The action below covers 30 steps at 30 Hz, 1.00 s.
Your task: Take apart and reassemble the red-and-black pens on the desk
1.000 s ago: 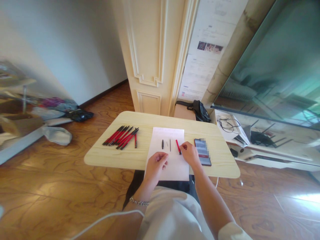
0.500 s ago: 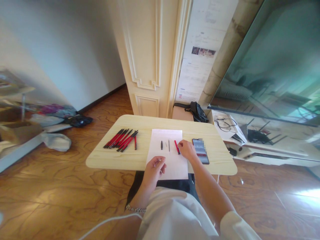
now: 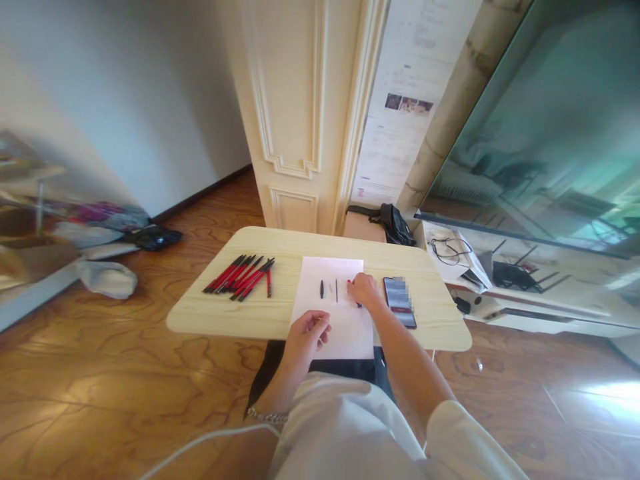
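Observation:
A white sheet of paper lies on the table, bearing a short black pen part, a small pale spring-like piece and a thin dark refill in a row. At the right of that row my right hand is closed over a red pen barrel, whose red end and dark end peek out from the fingers. Above the paper's lower left part, my left hand is held in a pinch; whatever is between its fingertips, if anything, is too small to make out.
Several red and black pens lie in a loose pile on the left of the light wooden table. A phone rests right of the paper. A white cable crosses near my left forearm.
My right hand has shifted left over the red pen barrel, which was mostly visible beside the fingers and is now largely covered. My left hand has kept its pinch almost in place.

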Available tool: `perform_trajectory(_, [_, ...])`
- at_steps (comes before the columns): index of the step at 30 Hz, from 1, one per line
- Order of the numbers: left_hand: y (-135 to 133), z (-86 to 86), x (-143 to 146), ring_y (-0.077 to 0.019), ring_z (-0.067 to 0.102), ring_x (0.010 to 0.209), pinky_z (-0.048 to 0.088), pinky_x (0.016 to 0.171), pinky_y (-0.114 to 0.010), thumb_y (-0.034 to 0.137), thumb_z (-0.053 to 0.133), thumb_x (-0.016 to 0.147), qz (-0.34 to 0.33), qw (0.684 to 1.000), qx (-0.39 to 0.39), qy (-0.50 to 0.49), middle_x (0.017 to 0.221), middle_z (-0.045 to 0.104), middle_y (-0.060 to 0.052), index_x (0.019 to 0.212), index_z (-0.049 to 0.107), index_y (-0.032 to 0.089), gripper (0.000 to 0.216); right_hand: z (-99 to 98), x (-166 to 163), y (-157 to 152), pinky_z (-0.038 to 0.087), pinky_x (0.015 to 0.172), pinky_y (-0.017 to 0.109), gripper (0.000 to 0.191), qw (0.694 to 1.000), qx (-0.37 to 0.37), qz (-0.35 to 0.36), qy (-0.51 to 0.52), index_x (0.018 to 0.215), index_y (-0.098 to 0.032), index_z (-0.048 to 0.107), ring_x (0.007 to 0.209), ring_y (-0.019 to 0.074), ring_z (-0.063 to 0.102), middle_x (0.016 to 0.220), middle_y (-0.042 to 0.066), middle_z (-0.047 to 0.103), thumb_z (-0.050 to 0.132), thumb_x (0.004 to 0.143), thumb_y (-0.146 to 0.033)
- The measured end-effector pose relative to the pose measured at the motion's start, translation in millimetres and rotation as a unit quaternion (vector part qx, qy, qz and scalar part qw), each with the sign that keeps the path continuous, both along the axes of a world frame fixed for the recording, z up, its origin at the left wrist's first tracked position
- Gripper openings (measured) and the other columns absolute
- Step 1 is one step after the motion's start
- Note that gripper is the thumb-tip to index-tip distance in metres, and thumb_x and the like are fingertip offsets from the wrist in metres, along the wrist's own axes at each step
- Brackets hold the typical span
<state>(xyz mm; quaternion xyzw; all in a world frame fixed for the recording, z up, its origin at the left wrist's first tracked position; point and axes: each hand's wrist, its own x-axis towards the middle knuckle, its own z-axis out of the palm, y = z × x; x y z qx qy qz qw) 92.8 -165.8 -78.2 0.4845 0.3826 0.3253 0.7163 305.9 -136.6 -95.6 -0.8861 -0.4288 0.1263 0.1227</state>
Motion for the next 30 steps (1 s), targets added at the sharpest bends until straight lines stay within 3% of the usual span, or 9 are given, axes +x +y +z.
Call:
perform_trajectory(5, [5, -5.5, 3, -0.0082, 0.049, 0.051, 0.025, 0.040, -0.016, 0.043, 0.066, 0.071, 0.000, 0.999, 0.032, -0.003, 0.066, 0.058, 0.000, 0.082, 0.060, 0.015, 0.031, 12.9, 1, -5, 0.040, 0.072, 0.028, 0.030, 1.000, 0.021, 0.016, 0.006, 0.085, -0.013, 0.069, 0.088, 0.0240, 0.062, 0.089, 0.016, 0.069, 0.048, 0.083, -0.035])
perform_trajectory(8, [11, -5.9, 6, -0.0123, 0.055, 0.058, 0.037, 0.047, -0.020, 0.042, 0.064, 0.073, 0.003, 0.994, 0.105, 0.024, 0.067, 0.060, -0.001, 0.085, 0.062, 0.015, 0.029, 21.9, -3, -14, 0.039, 0.064, 0.025, 0.033, 0.991, 0.106, 0.038, 0.067, 0.081, -0.016, 0.067, 0.076, 0.0184, 0.062, 0.078, 0.008, 0.068, 0.043, 0.086, -0.038])
perform_trajectory(10, [14, -5.3, 9, -0.0163, 0.061, 0.073, 0.046, 0.059, -0.024, 0.041, 0.064, 0.074, 0.001, 0.987, 0.159, 0.036, 0.080, 0.065, -0.005, 0.092, 0.063, 0.016, 0.030, 25.9, -12, -23, 0.038, 0.057, 0.023, 0.033, 0.967, 0.195, 0.055, 0.156, 0.081, -0.016, 0.065, 0.065, 0.0153, 0.059, 0.069, 0.004, 0.065, 0.043, 0.086, -0.040])
perform_trajectory(13, [14, -6.4, 16, -0.0203, 0.061, 0.095, 0.048, 0.078, -0.030, 0.038, 0.064, 0.076, -0.006, 0.981, 0.191, 0.009, 0.104, 0.065, -0.008, 0.103, 0.061, 0.018, 0.034, 29.2, -35, -41, 0.039, 0.054, 0.022, 0.029, 0.915, 0.285, 0.100, 0.267, 0.085, -0.016, 0.063, 0.059, 0.0131, 0.056, 0.063, 0.000, 0.061, 0.047, 0.085, -0.040])
perform_trajectory(17, [10, -14.5, 27, -0.0203, 0.064, 0.091, 0.049, 0.084, -0.035, 0.037, 0.065, 0.077, -0.015, 0.986, 0.144, -0.081, 0.100, 0.066, -0.009, 0.107, 0.057, 0.017, 0.038, 31.1, -60, -59, 0.043, 0.065, 0.023, 0.023, 0.885, 0.328, 0.142, 0.300, 0.087, -0.019, 0.065, 0.071, 0.0140, 0.058, 0.077, 0.002, 0.066, 0.053, 0.082, -0.037])
perform_trajectory(19, [9, -18.9, 28, -0.0187, 0.065, 0.080, 0.051, 0.079, -0.035, 0.039, 0.065, 0.076, -0.010, 0.989, 0.093, -0.110, 0.090, 0.067, -0.008, 0.104, 0.057, 0.015, 0.038, 29.9, -57, -59, 0.044, 0.065, 0.024, 0.025, 0.888, 0.312, 0.150, 0.302, 0.088, -0.019, 0.066, 0.071, 0.0147, 0.059, 0.078, 0.002, 0.066, 0.052, 0.083, -0.039])
perform_trajectory(22, [10, -21.5, 24, -0.0166, 0.065, 0.071, 0.053, 0.073, -0.033, 0.042, 0.065, 0.076, -0.008, 0.992, 0.038, -0.116, 0.080, 0.066, -0.006, 0.100, 0.058, 0.014, 0.037, 24.1, -37, -48, 0.043, 0.063, 0.025, 0.030, 0.917, 0.287, 0.108, 0.254, 0.089, -0.018, 0.067, 0.068, 0.0156, 0.058, 0.074, 0.002, 0.066, 0.048, 0.084, -0.041])
perform_trajectory(26, [11, -20.2, 15, -0.0157, 0.064, 0.070, 0.053, 0.072, -0.032, 0.042, 0.066, 0.075, 0.006, 0.995, 0.021, -0.097, 0.081, 0.066, -0.005, 0.096, 0.061, 0.013, 0.036, 11.6, -8, -27, 0.043, 0.073, 0.028, 0.024, 0.965, 0.218, 0.076, 0.128, 0.089, -0.019, 0.069, 0.079, 0.0175, 0.061, 0.086, 0.004, 0.069, 0.051, 0.082, -0.034])
perform_trajectory(30, [14, -22.4, 13, -0.0151, 0.063, 0.072, 0.053, 0.073, -0.031, 0.040, 0.068, 0.074, 0.020, 0.996, 0.017, -0.091, 0.081, 0.065, -0.005, 0.092, 0.063, 0.013, 0.033, -0.6, -4, -15, 0.041, 0.074, 0.027, 0.020, 0.985, 0.133, 0.089, 0.059, 0.091, -0.021, 0.069, 0.084, 0.0191, 0.062, 0.090, 0.006, 0.070, 0.057, 0.079, -0.031])
